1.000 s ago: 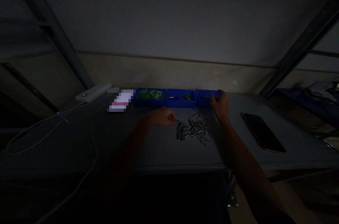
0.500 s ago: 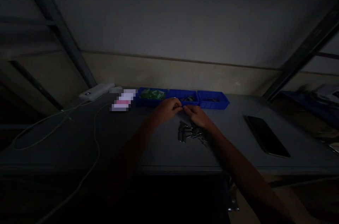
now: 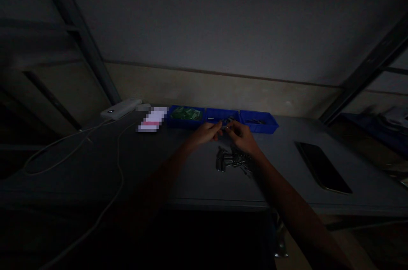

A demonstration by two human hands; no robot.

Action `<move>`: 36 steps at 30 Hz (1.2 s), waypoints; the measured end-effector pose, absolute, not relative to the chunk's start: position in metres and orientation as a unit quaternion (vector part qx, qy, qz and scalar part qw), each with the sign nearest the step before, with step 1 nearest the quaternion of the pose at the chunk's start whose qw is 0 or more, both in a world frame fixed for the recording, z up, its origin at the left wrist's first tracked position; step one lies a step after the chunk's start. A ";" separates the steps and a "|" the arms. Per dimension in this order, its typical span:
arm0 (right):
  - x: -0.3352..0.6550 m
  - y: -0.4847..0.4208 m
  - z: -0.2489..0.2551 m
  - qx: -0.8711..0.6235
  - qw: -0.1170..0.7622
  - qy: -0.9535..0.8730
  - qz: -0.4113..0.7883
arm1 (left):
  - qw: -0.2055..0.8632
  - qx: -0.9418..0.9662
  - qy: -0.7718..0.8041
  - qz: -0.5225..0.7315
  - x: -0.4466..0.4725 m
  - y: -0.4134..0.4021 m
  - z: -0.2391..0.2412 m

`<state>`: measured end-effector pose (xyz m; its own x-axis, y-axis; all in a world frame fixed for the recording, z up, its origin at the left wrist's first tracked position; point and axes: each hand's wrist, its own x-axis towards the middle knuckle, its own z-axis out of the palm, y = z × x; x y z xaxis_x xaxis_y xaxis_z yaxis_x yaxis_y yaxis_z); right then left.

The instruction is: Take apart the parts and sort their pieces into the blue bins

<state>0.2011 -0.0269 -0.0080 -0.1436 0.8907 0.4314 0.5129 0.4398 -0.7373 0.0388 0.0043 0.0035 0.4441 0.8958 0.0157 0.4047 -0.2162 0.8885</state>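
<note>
My left hand [image 3: 206, 132] and my right hand [image 3: 241, 135] meet in front of the middle blue bin [image 3: 212, 113], fingertips pinched close together. Between them shows a small, pale metal-looking piece [image 3: 224, 127], too dim to name. Both hands are closed on it. Just below my right hand, a pile of shiny metal parts [image 3: 225, 160] lies on the grey table [image 3: 197, 180]; some look like short tubes. Small metal pieces lie in the middle bin, partly hidden by my fingers.
The left blue bin [image 3: 181, 123] holds green packets [image 3: 186, 113]; the right blue bin [image 3: 266, 127] has a few small parts. A dark phone [image 3: 323, 167] lies at right. A lit screen [image 3: 153, 120], a white box-shaped device [image 3: 120, 109] and a loose cable [image 3: 119, 163] are at left.
My fingertips have parted slightly, so the small piece between them now shows. My right hand has turned a little and its fingers are raised. The whole view has shifted slightly.
</note>
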 end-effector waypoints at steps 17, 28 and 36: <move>0.210 -0.015 -0.017 -0.540 0.446 -0.689 0.188 | 0.319 0.822 0.398 0.254 0.036 0.002 -0.002; 0.229 -0.005 -0.025 -0.685 0.388 -0.616 -0.009 | 0.326 0.880 0.333 0.094 0.036 -0.003 -0.005; 0.211 -0.014 -0.016 -0.611 0.419 -0.664 0.100 | 0.176 0.865 0.366 0.294 0.038 0.004 -0.007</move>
<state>0.2111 -0.0139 -0.0162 0.0972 0.8950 0.4354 0.7277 0.2345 -0.6446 0.0378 0.0044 -0.0070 0.5588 0.7374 0.3795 0.5304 -0.6696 0.5199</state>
